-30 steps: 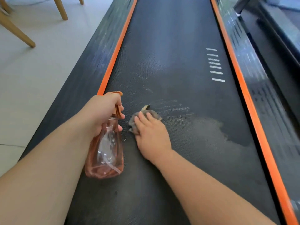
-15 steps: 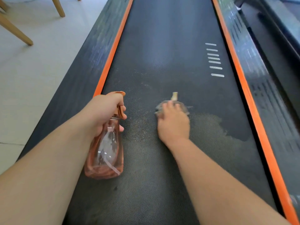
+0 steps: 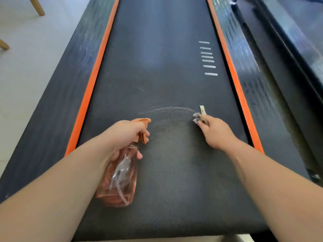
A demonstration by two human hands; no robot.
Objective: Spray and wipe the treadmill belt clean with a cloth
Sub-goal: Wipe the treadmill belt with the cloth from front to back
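The treadmill belt [image 3: 157, 75] is laid lengthwise ahead of both hands. The spray bottle [image 3: 118, 180] is gripped by the curled left hand [image 3: 125, 137]. A pale residue arc [image 3: 167, 109] is seen just left of the nearer right hand [image 3: 216, 133], by which the small cloth [image 3: 197, 117] is pinched against the belt.
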